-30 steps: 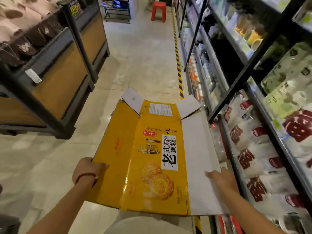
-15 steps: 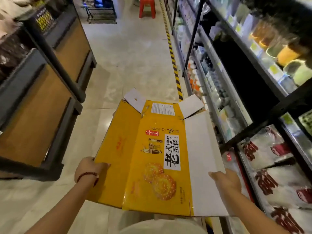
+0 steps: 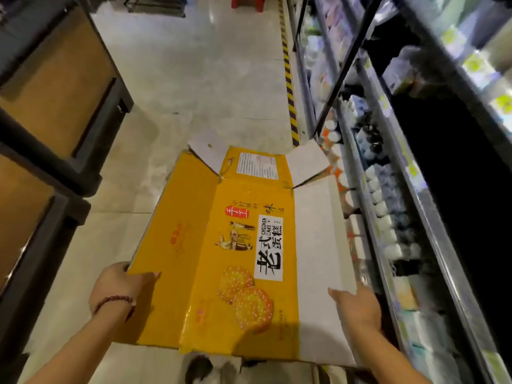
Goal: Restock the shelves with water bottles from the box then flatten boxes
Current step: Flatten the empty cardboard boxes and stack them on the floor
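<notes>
Gripping a flattened yellow box (image 3: 221, 245), both hands clamped on its edges, left hand (image 3: 122, 289), right hand (image 3: 357, 309), pale tiled floor (image 3: 199, 79), shelves (image 3: 388, 189) rightward.

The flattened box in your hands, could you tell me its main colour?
Mostly yellow, with a plain white panel on its right; the flattened box shows best in the head view.

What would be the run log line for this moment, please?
step: flatten box | box: flat, held over aisle floor | left hand: grips left edge | right hand: grips right edge

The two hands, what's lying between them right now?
In the head view, the flattened yellow box spans the gap: the left hand grips its left edge, the right hand its white right panel.
</notes>
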